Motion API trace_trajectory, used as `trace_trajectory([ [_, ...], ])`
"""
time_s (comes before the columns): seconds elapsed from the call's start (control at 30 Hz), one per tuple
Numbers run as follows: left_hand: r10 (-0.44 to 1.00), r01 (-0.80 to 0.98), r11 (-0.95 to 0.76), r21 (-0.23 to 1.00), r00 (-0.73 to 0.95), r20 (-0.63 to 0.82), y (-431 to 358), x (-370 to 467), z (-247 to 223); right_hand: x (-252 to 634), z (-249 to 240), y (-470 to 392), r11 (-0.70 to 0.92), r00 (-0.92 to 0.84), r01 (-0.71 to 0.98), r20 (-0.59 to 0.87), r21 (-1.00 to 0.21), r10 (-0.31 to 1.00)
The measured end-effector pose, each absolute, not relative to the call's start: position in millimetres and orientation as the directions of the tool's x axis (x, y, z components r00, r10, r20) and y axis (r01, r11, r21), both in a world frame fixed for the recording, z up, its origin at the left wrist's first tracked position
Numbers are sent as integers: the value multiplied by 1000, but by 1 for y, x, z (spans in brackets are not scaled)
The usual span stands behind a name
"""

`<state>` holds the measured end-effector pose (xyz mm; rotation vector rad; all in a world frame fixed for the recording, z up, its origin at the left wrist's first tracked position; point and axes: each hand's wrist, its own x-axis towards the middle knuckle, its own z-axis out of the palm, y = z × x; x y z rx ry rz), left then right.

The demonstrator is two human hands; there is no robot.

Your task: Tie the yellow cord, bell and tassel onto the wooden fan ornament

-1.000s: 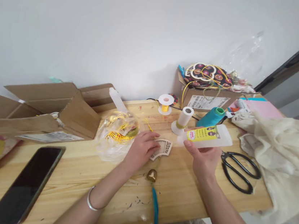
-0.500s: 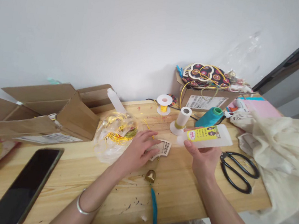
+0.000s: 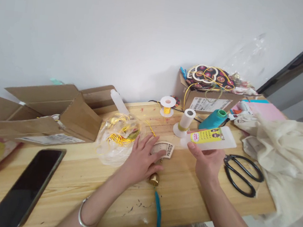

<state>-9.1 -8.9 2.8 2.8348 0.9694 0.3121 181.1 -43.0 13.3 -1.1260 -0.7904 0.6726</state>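
A glue bottle (image 3: 209, 138) with a yellow label lies tilted in my right hand (image 3: 209, 164), its narrow end toward the left. My left hand (image 3: 143, 159) is palm down with fingers spread, over the left part of a fan-shaped wooden piece (image 3: 169, 150) on the table. A gold bell (image 3: 154, 179) sits just below those fingers, and a teal tassel (image 3: 157, 212) trails from it toward the table's front edge. Yellow cord (image 3: 151, 127) extends above the wooden piece.
Open cardboard box (image 3: 80, 119) and phone (image 3: 28, 186) at left; plastic bag of cords (image 3: 122, 139) beside my left hand. Spools (image 3: 185, 123), teal thread (image 3: 213, 120), a filled box (image 3: 211, 100) behind. Black scissors (image 3: 243, 175) and cream cloth (image 3: 287, 156) at right.
My left hand has shifted slightly down, its fingers now spread toward the bell and more of the wooden piece showing. My right hand still holds the bottle, almost unmoved.
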Motion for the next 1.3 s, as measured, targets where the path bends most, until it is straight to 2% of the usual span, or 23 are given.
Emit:
trace_trajectory([
  [0.23,635,599,-772,211,741,218,-9,-15,3,180,14,-43,296,559,-51,219,-954,800],
  [0.43,614,589,-788,179,773,156,-10,-10,3,180,14,-42,285,566,-41,213,-958,797],
  [0.83,639,613,-768,186,753,159,-9,-14,0,180,15,-42,304,560,-56,222,-951,798],
  [1.13,651,601,-756,259,731,204,-7,-21,0,181,17,-42,298,577,-16,234,-955,782],
  [1.3,643,593,-761,263,744,181,-9,-16,-1,180,15,-42,303,572,-24,235,-953,786],
])
